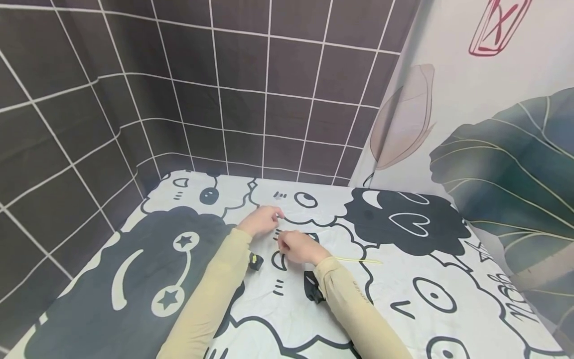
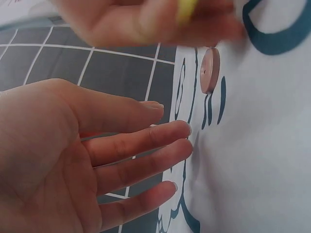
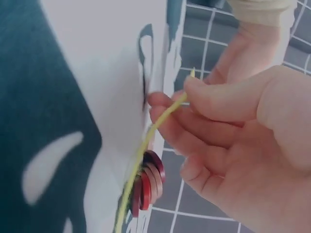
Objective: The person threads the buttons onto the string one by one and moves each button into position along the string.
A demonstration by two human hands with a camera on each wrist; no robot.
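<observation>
between the thumb and forefinger of the right hand runs a thin, smooth yellow cord, pinched near its end so that a short tip pokes up past the thumb. that hand's other fingers bend loosely inward beneath the pinch. below the right fingertips, the cord slants down across a row of round discs, dark red, bright red and dusty pink, standing face to face like coins on the cloth; whether it passes through them i cannot tell.

facing the right fingers, the left hand is loosely spread, thumb apart from the gently bent fingers, with nothing in its grasp. just beyond the left fingertips, one copper-pink disc, thick-rimmed and pierced by a small hole, lies on the cloth.

under both hands the fabric is white and softly wrinkled, printed with black scalloped outlines and cartoon faces. behind the fingers hangs a dark curtain ruled in white squares. back from the fingers, snug cream sleeves crease along both forearms.
</observation>
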